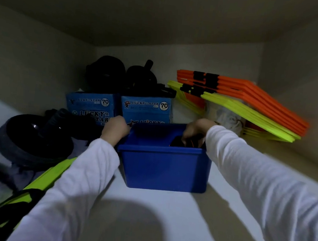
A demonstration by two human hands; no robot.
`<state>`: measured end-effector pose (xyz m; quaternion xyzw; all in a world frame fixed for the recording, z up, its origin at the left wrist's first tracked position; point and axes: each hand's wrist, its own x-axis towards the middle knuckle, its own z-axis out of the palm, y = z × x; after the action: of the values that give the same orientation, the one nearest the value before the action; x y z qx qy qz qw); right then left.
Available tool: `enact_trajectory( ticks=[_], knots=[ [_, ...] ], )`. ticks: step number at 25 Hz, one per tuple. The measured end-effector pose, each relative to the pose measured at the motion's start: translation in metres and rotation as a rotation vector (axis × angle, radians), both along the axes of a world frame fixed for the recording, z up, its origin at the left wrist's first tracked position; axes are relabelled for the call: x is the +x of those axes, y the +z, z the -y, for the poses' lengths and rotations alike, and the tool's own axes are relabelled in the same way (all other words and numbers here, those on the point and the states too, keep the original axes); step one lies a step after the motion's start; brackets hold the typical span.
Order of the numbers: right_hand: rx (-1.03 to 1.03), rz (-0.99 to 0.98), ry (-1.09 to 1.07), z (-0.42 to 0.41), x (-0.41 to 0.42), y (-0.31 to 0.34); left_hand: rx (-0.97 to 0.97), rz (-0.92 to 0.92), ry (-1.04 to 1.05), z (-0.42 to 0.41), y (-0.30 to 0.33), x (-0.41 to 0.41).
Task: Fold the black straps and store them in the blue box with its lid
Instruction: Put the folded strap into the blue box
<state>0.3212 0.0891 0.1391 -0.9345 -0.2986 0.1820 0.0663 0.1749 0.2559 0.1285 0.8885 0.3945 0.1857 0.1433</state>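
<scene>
Left hand [115,128] grips the rim of the lidless blue plastic box [164,167] mid-shelf [164,209], right hand [195,131] curled inside pinching dark folded straps [186,143] with an orange fleck, so stowing step; next likely release, then find the lid, not visible.

Both arms reach forward; left hand [115,128] curled, right hand [197,131] bent downward.
</scene>
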Motion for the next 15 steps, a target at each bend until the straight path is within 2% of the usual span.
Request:
enact_trajectory(
  ticks=[4, 7, 11, 15],
  knots=[
    [-0.088, -0.04, -0.01, -0.007, 0.0, -0.004, -0.036, -0.001, -0.018, -0.006, -0.001, 0.0],
    [-0.095, -0.083, -0.03, -0.009, -0.001, -0.007, -0.071, 0.014, -0.015, -0.009, -0.001, 0.0],
    [-0.062, -0.079, -0.057, -0.004, -0.002, -0.012, -0.024, 0.047, -0.015, -0.009, -0.003, 0.004],
    [-0.201, -0.15, 0.021, -0.001, -0.01, -0.009, 0.01, 0.051, 0.006, -0.01, -0.005, 0.006]
  ],
)
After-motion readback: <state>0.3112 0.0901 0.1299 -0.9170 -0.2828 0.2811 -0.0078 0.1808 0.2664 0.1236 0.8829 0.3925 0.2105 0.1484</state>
